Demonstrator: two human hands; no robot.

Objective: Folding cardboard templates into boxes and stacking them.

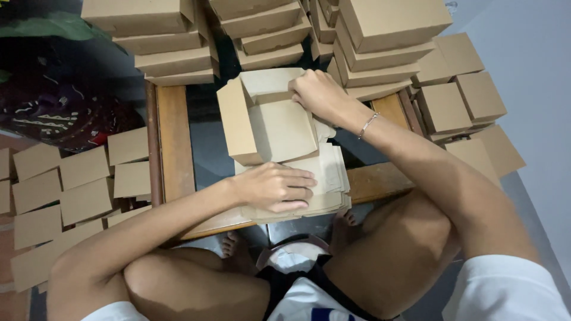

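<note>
— Half-folded brown cardboard box (270,116), matte and stiff: it is sitting on top of the stack of flat brown cardboard blanks (321,178), in the middle of the low wooden bench (175,139).

— What are the hands doing?

— The right hand (318,95) is curling over the box's far corner, fingertips pinching a flap there. The left hand (276,187) is lying flat and unclenched on the stack, just on the near side of the box, pressing the blanks down and gripping nothing.

— How should this fold be handled?

— In my judgement, the flap is needing to bend right along its scored crease, with the side wall standing upright, while the flat hand is keeping the stack from sliding.

— And beyond the box?

— Finished square brown boxes (380,35) are piling in stacks at the far side of the box, smooth-sided with crisp edges. More finished boxes (71,184) are lying on the floor to the left of the box.
</note>
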